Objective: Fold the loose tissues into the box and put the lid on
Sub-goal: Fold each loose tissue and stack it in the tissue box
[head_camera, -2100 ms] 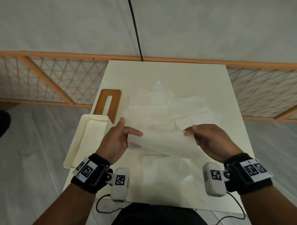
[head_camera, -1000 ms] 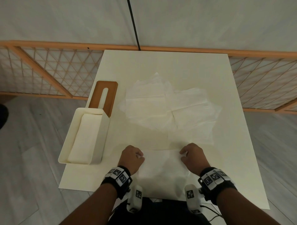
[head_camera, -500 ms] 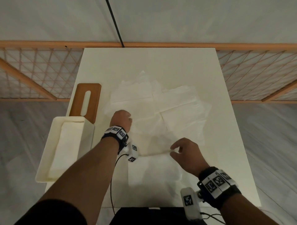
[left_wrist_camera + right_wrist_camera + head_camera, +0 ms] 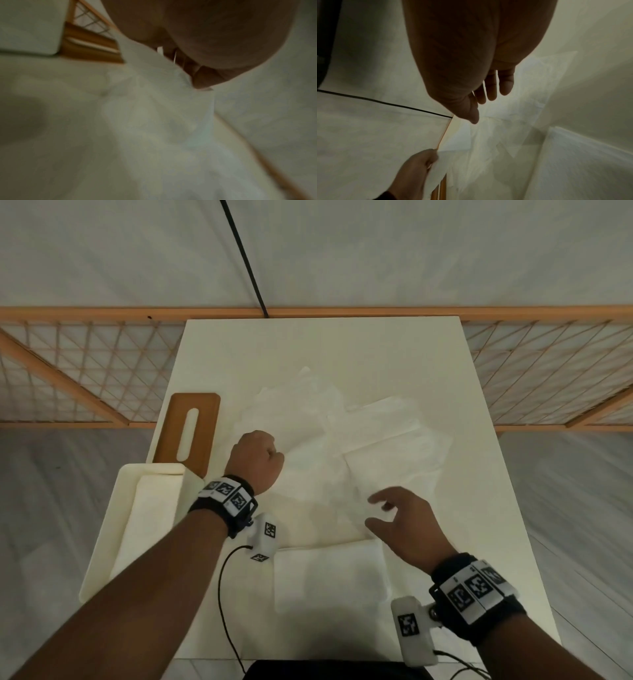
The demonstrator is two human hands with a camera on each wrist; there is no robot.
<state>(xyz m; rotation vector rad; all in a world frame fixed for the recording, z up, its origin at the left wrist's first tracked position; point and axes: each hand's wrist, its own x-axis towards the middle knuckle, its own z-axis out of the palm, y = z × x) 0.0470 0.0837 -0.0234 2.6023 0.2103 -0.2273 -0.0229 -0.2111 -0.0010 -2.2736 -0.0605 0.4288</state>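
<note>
Tissues (image 4: pixel 342 446) lie spread mid-worktop (image 4: pixel 486 508). Left hand (image 4: pixel 255 458) pinches a sheet's left edge in curled fingers; right hand (image 4: pixel 407 525) hovers near, fingers loosely spread. Box (image 4: pixel 113 529) sits left, lid (image 4: pixel 188 429) beyond it.

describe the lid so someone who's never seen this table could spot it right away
Start at the cream table and go to its left edge, where the open white box sits. The lid lies flat just beyond the box's far end, left of the spread tissues. It is the only brown thing on the table, a rounded rectangle with a long slot down its middle.
</note>
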